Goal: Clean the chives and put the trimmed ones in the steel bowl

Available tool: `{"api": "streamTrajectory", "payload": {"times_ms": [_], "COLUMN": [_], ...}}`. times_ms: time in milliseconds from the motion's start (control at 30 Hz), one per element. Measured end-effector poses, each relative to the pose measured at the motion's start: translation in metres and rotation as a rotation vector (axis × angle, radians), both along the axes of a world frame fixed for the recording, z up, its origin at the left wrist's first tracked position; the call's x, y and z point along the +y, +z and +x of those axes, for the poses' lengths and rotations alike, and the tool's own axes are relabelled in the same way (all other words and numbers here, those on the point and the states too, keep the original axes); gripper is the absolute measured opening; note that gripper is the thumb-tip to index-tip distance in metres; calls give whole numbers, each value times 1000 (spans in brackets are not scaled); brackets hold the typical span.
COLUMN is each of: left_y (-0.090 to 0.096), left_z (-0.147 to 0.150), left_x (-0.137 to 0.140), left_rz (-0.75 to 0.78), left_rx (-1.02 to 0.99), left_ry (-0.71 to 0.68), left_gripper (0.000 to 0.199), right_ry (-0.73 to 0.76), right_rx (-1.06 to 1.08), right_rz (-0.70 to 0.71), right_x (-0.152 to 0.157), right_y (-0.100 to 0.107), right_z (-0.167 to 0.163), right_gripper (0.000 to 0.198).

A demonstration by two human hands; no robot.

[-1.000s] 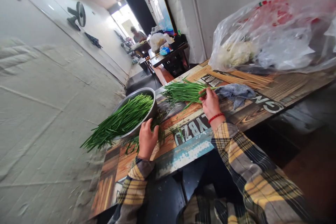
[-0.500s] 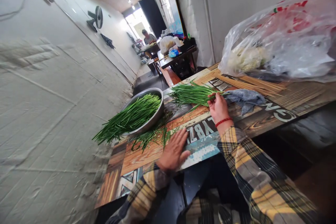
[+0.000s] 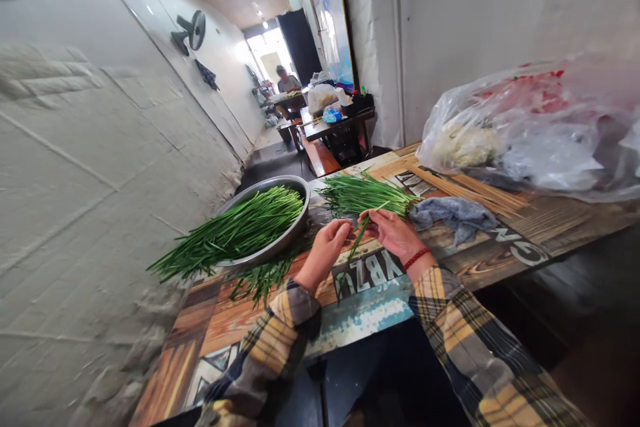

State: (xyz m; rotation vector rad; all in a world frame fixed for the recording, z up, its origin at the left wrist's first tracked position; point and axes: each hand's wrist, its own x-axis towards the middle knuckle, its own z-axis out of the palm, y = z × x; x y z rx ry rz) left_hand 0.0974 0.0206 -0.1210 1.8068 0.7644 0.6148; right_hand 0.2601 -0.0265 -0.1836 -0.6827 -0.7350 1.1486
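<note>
My right hand (image 3: 395, 233), with a red bead bracelet at the wrist, pinches a few garlic chives (image 3: 359, 237) whose leaves hang down in front of its fingertips. Close on its left, my left hand (image 3: 327, 250) has thumb and fingers pressed together; what is between them, if anything, is too small to make out. Just beyond both hands lies a loose bunch of garlic chives (image 3: 367, 195) on the table. A metal basin (image 3: 293, 230) at the left holds a big heap of chives (image 3: 250, 223) that hangs over its rim.
Discarded leaves (image 3: 265, 280) lie beside the basin on the patterned table (image 3: 225, 323). A grey cloth (image 3: 455, 213), wooden skewers (image 3: 470, 190) and a plastic bag (image 3: 540, 127) with pale vegetables are at the right. Farther back, a person (image 3: 287, 82) sits at another table.
My right hand has come from the bunch's stem end toward me and left, holding a few chives. My left hand has lifted off the table and closed its fingers near the right.
</note>
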Motion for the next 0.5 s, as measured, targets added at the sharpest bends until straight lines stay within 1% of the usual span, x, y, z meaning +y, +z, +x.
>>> {"api": "streamTrajectory", "payload": {"times_ms": [33, 67, 100, 167, 200, 267, 367, 400, 500], "left_y": [-4, -7, -10, -13, -14, -14, -15, -16, -21], "left_z": [9, 16, 21, 26, 26, 23, 15, 13, 11], "left_x": [-2, -3, -4, -5, -4, 0, 13, 18, 31], "left_rz": [-120, -207, -261, -280, -258, -185, -4, 74, 301], "left_rx": [-37, -59, -62, -32, -10, 34, 145, 195, 302], "left_ry": [-28, -50, -68, -88, -88, -92, -132, -151, -176], "left_gripper": [39, 41, 43, 44, 43, 38, 34, 33, 28], "right_ry": [-8, -25, -46, -90, -116, -173, -220, -211, -166], "right_rx": [-55, -119, -189, -322, -363, -361, -322, -359, -587], "right_rz": [-1, -6, -15, -29, -30, -33, -54, -52, -16], "right_x": [1, 2, 4, 8, 9, 11, 13, 13, 13], "right_y": [0, -1, -1, -3, -3, -5, -5, -5, -4], "right_z": [-2, -3, -4, -4, -3, -2, 0, 0, -2], "right_gripper": [30, 30, 30, 30, 30, 30, 31, 30, 29]}}
